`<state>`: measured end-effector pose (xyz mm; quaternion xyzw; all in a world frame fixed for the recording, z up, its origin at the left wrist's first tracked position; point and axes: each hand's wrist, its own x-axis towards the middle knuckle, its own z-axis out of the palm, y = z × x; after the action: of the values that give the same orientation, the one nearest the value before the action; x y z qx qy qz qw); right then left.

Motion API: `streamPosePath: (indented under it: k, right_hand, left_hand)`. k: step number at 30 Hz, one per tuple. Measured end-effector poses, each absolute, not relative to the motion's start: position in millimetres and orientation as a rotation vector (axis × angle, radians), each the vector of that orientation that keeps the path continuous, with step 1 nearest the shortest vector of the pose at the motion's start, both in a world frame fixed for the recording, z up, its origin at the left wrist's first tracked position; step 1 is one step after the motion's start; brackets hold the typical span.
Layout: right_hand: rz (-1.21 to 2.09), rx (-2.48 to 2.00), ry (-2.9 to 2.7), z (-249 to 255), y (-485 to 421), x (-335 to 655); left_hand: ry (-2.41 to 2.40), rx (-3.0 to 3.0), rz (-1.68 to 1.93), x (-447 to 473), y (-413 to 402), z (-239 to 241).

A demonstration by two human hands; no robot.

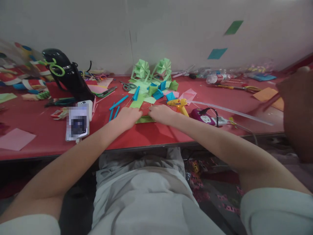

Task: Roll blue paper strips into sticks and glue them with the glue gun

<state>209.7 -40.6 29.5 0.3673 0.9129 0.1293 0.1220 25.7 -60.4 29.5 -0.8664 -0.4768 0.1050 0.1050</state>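
Note:
At the table's near side, my left hand (130,116) and my right hand (161,114) are closed on the two ends of a folded green paper strip (145,120). The fingertips are curled over it and partly hidden. A longer light green strip (137,101) lies just beyond. Near my left hand are blue paper tubes (119,102). A yellow glue gun (179,105) with a small orange light lies beside my right hand. Small blue and green folded pieces (158,94) are scattered behind, before two pale green folded paper models (141,69).
A phone (77,122) leans on a white stand at the left, near a black bottle (65,73). Scissors (128,86) lie further back. A purple power block (202,116) with cables and a clear glue stick (234,112) are at right. A large brown shape fills the right edge.

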Motion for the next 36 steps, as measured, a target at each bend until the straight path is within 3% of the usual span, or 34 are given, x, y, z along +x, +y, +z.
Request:
streamPosePath:
  k: [18,36]
  right_hand:
    - [0.316,1.012,2.856,12,-21,215]
    - [0.34,1.117,2.673,31,-31,216]
  left_hand:
    - [-1.345,-2.568,0.242,32,-56,21]
    - [-1.416,-2.551,0.299,25,-56,25]
